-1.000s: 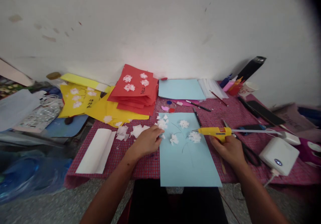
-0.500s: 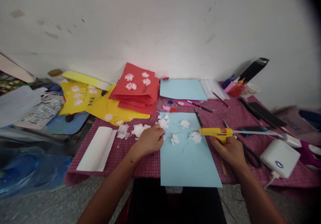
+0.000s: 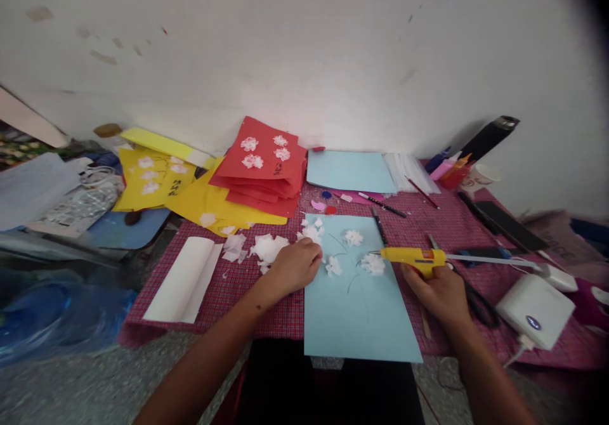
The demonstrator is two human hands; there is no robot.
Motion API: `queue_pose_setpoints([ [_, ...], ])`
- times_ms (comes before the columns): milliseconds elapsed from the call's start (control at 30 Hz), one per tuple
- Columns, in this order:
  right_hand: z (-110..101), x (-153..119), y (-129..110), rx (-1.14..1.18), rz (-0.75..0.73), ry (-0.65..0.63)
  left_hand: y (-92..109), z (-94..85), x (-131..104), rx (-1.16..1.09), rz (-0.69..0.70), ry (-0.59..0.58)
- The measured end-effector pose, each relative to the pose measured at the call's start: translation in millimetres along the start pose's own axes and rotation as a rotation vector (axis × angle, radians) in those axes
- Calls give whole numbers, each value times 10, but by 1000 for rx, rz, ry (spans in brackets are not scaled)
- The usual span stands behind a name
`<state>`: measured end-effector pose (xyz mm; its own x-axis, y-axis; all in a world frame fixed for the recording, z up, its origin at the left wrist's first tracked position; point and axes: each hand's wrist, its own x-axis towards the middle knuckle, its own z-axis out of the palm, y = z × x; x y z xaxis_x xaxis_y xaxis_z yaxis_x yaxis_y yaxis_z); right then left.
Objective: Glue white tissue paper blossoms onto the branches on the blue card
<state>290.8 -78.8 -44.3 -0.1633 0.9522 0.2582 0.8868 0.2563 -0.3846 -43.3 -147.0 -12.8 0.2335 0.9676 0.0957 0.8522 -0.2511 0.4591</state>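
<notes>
A light blue sheet (image 3: 356, 323) lies before me with thin drawn lines and several white paper flowers (image 3: 373, 264). My left hand (image 3: 299, 261) is closed over the sheet's left edge, beside another white flower (image 3: 313, 229); whatever its fingers pinch is too small to make out. My right hand (image 3: 440, 290) grips a yellow glue gun (image 3: 413, 257) by its handle. The gun's nozzle points left, near the flower on the right of the sheet. White paper scraps (image 3: 267, 247) lie to the left of my left hand.
Red sheets (image 3: 261, 177) and yellow sheets (image 3: 202, 200) with flowers lie behind on the left. A folded white paper (image 3: 183, 279) is at the left. Scissors (image 3: 480, 304), a white box (image 3: 535, 311), paint bottles (image 3: 457, 170) and a paper cup (image 3: 481, 176) are at the right.
My left hand has shifted slightly right over the blue sheet's edge. The glue gun stays in my right hand, and the whole view has moved a little.
</notes>
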Motion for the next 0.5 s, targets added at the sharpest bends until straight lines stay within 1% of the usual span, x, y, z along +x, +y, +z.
queue_pose_setpoints([
  [167, -15, 2, -22, 8, -7, 3, 22, 103, 51, 58, 9, -24],
  [333, 4, -5, -8, 6, 10, 17, 30, 96, 58, 74, 31, -38],
  [500, 30, -4, 39, 17, 5, -8, 39, 88, 62, 93, 38, -40],
])
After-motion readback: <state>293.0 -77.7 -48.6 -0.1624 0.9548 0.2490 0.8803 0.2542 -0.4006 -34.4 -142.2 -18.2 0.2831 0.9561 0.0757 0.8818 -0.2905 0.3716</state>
